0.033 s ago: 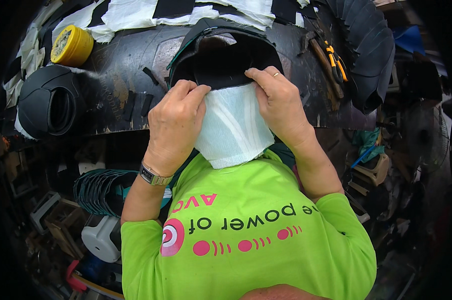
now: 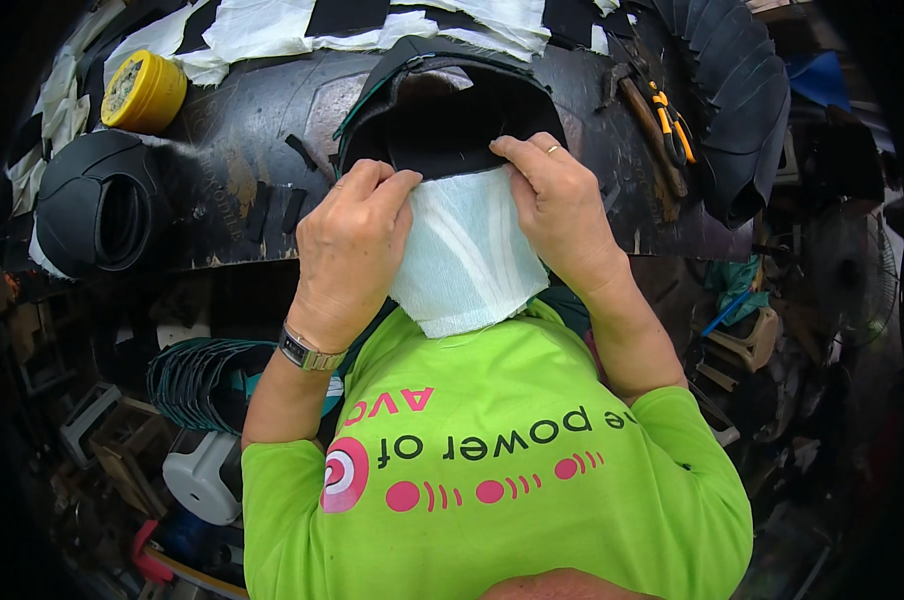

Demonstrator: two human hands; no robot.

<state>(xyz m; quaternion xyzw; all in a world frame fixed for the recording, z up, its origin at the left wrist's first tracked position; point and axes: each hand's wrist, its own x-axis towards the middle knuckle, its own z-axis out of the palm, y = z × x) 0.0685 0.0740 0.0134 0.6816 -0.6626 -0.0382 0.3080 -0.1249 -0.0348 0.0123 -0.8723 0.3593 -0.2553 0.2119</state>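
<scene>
A black shoe upper (image 2: 527, 88) lies on the bench edge, with its opening turned toward me. From its near edge a pale blue cloth-backed flap (image 2: 462, 255) hangs down against my green shirt. At the flap's upper left corner, my left hand (image 2: 350, 245) pinches the edge between thumb and fingers. My right hand (image 2: 569, 212) grips the upper right side the same way, its index finger reaching over the black edge. The flap is stretched between both hands. Part of the shoe upper's inside is in dark shadow.
The dark bench (image 2: 262, 120) holds a yellow tub (image 2: 152, 95) and a rolled black stack (image 2: 102, 205) at left. To the right lie a hammer (image 2: 652, 130), orange-handled pliers (image 2: 677, 125) and nested black pieces (image 2: 737, 100). White cloth-backed pieces (image 2: 257, 35) cover the back. A white stool (image 2: 204, 475) stands lower left.
</scene>
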